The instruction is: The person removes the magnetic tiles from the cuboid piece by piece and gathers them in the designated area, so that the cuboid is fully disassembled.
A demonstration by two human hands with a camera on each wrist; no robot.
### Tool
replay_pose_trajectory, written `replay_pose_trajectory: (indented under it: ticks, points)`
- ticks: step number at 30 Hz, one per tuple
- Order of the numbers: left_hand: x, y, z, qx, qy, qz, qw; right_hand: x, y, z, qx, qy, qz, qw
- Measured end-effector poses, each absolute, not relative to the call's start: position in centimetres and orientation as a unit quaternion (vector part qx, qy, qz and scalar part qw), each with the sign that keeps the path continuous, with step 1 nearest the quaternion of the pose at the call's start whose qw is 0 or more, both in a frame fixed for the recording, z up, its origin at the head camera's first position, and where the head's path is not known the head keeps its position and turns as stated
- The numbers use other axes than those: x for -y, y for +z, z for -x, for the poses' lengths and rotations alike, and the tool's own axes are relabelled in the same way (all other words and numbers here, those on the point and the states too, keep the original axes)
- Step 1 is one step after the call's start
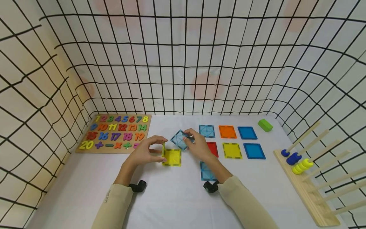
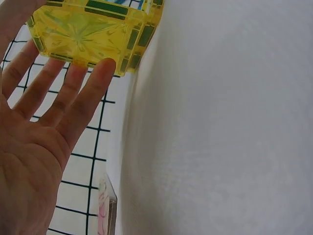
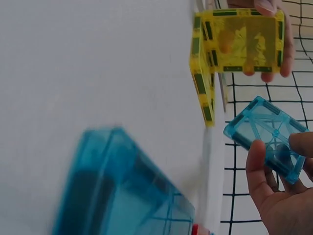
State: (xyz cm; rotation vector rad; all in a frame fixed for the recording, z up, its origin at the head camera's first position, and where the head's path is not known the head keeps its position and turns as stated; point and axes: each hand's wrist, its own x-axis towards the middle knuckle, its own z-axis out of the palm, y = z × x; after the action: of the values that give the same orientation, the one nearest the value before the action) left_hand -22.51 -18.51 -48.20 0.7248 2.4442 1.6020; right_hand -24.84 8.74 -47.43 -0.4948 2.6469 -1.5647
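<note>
My left hand (image 1: 146, 151) pinches an upright yellow magnetic tile (image 1: 163, 149) by its edges, thumb near the bottom and fingers at the top. That tile stands along the left edge of a flat yellow magnetic tile (image 1: 173, 157) on the table. To the right, my right hand (image 1: 199, 148) holds a light-blue magnetic tile (image 1: 178, 139) between thumb and fingers, raised and tilted. In the right wrist view the light-blue tile (image 3: 252, 122) is apart from the yellow pair. Fingertips show through the upright yellow tile (image 3: 247, 44).
Flat tiles lie right: orange (image 1: 227, 131), blue (image 1: 247, 133), another blue (image 1: 254, 151), yellow (image 1: 232, 150), light blue (image 1: 206, 131), a part-hidden red (image 1: 213, 149) and light blue (image 1: 206, 171). A number board (image 1: 97, 150), green block (image 1: 265, 125) and pegged counting stand (image 1: 308, 203) surround them.
</note>
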Motion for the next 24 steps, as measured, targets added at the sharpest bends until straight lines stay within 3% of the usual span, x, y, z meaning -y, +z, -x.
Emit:
replay_pose_trajectory:
  ticks: [13, 24]
  points:
    - [18.1, -48.6, 22.4, -0.803, 0.537, -0.23, 0.117, -14.0, -46.1, 22.6, -0.814, -0.559, 0.147, 0.061]
    - [17.9, -48.7, 22.4, -0.805, 0.535, -0.229, 0.114, -18.3, -46.1, 21.3, -0.845, -0.523, 0.108, 0.029]
